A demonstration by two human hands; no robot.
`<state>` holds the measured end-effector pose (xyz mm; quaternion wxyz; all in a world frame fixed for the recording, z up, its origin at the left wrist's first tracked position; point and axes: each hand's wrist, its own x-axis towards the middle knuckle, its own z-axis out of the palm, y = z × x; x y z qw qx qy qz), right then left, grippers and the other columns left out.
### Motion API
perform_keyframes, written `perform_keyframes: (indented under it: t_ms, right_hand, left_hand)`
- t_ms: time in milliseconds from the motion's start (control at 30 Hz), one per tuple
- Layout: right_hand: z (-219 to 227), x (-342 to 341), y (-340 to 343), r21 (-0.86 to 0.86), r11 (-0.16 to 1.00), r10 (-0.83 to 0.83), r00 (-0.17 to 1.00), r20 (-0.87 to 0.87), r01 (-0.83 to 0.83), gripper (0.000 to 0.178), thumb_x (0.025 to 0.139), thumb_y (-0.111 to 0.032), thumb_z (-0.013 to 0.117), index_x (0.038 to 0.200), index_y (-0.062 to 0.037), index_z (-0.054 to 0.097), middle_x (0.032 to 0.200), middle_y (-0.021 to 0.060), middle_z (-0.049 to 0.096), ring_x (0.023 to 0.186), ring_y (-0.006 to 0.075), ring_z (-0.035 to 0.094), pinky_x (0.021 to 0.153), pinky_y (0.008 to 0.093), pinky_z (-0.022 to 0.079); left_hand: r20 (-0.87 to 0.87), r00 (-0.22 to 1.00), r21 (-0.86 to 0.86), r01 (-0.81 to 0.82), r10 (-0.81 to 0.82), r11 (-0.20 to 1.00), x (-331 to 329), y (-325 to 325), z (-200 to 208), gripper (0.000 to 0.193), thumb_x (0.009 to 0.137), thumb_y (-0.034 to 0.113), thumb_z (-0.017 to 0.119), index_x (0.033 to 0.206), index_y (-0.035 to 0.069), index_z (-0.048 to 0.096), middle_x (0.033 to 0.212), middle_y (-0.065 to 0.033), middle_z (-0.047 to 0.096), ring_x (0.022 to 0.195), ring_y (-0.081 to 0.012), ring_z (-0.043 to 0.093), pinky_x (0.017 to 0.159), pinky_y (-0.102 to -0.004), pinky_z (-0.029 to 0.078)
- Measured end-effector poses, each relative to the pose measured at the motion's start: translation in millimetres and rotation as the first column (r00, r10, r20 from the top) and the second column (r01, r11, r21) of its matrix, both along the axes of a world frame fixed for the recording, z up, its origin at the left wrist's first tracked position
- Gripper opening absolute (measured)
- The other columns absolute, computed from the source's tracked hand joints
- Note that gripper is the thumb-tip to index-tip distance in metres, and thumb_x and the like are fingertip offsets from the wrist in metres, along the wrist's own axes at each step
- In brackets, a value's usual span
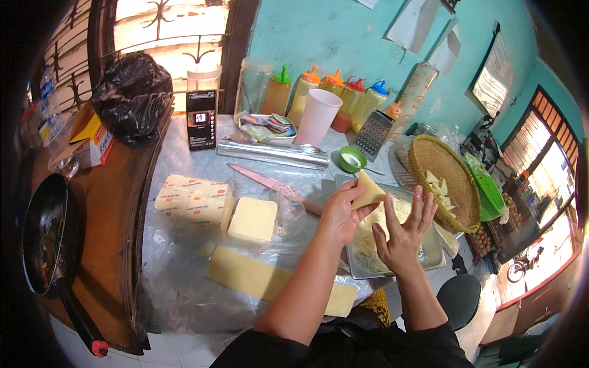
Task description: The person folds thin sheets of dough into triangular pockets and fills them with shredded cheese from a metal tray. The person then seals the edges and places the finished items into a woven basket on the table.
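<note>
My left hand (341,210) pinches a pale dough triangle (369,189), folded and held up over the near end of the metal tray (426,268). Beside it my right hand (404,238) holds nothing; its fingers are spread, close to the triangle's right corner. Grated cheese (367,253) lies in the tray below both hands. A long strip of dough sheet (242,272) rests on plastic, partly hidden under my left forearm. Further left sit a bare yellow block (253,219) and a larger wrapped block (195,199). More folded triangles (439,191) lie in the woven basket (461,178).
A pink knife (264,179), a foil roll (270,153) and a green bowl (352,161) lie beyond the blocks. A phone (202,126), white cup (319,116), grater (374,135) and several squeeze bottles line the back. At left is a frying pan (46,236).
</note>
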<state>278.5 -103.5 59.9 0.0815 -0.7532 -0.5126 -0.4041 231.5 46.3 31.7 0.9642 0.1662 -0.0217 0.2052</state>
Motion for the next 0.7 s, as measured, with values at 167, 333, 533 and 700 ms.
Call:
perform_keyframes:
  t_ms: [167, 333, 533, 700]
  right_hand:
    - [-5.3, 8.5, 1.1, -0.064, 0.997, -0.029, 0.996, 0.082, 0.034, 0.062, 0.078, -0.032, 0.06, 0.136, -0.0242, 0.039, 0.147, 0.0223, 0.014, 0.137, 0.0433, 0.005, 0.103, 0.0661, 0.003]
    - [-7.3, 10.9, -1.4, -0.075, 0.996, 0.068, 0.985, 0.156, -0.057, 0.056, 0.077, -0.027, 0.059, 0.131, -0.0242, 0.046, 0.147, 0.0188, 0.02, 0.136, 0.0427, 0.01, 0.103, 0.067, 0.005]
    - [-1.2, 14.4, -8.5, -0.073, 0.989, 0.129, 0.991, 0.04, -0.126, 0.053, 0.073, -0.017, 0.059, 0.125, -0.0191, 0.053, 0.132, 0.0145, 0.044, 0.123, 0.0343, 0.038, 0.099, 0.0603, 0.023]
    - [12.4, 34.5, -12.9, 0.228, 0.915, 0.396, 0.852, -0.341, -0.334, 0.055, 0.069, -0.006, 0.061, 0.124, -0.0108, 0.054, 0.105, 0.0128, 0.059, 0.088, 0.0315, 0.057, 0.077, 0.0403, 0.046]
  left_hand:
    - [-0.037, 0.999, 0.003, 0.01, -0.01, 1.0, 2.6, -2.8, -1.1, 0.024, 0.089, 0.012, 0.05, 0.111, 0.002, 0.048, 0.105, -0.0096, 0.056, 0.097, -0.0224, 0.06, 0.086, -0.034, 0.049]
    - [-0.028, 0.999, 0.053, 0.025, -0.024, 0.998, 3.9, -6.6, -4.2, 0.029, 0.089, 0.013, 0.05, 0.117, 0.005, 0.047, 0.108, -0.0076, 0.057, 0.098, -0.0211, 0.058, 0.088, -0.0341, 0.048]
    - [-0.131, 0.988, 0.206, 0.11, -0.084, 0.972, -0.8, -14.6, 1.3, 0.026, 0.091, 0.018, 0.05, 0.113, 0.005, 0.051, 0.105, -0.0068, 0.058, 0.096, -0.02, 0.058, 0.084, -0.0326, 0.046]
    - [-0.316, 0.931, 0.327, 0.29, -0.186, 0.899, -10.6, -10.5, 11.2, 0.037, 0.091, 0.026, 0.051, 0.119, 0.002, 0.049, 0.11, -0.0108, 0.059, 0.094, -0.0207, 0.059, 0.087, -0.0325, 0.045]
